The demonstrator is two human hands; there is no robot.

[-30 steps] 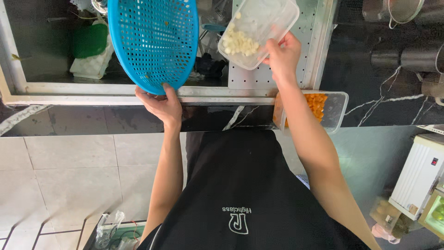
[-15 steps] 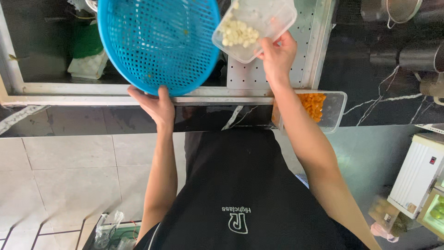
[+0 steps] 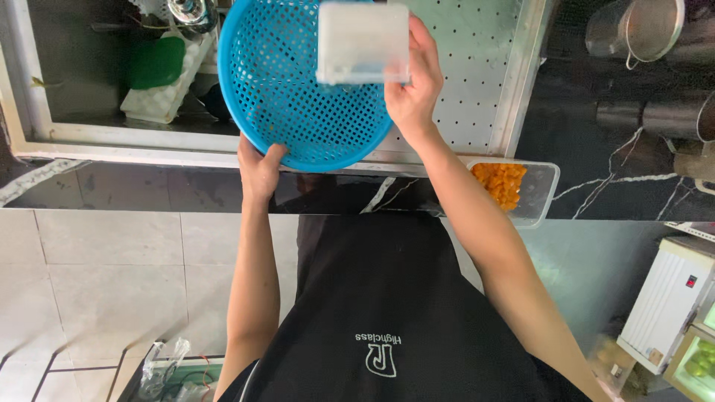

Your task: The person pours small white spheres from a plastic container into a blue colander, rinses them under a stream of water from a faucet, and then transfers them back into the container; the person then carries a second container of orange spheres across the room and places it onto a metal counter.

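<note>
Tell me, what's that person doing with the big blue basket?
A person in a black apron stands at a kitchen sink. Their left hand grips the rim of a blue plastic colander, tilted over the sink. Their right hand holds a clear plastic container turned over above the colander. Another clear tub of orange pieces sits on the dark counter.
</note>
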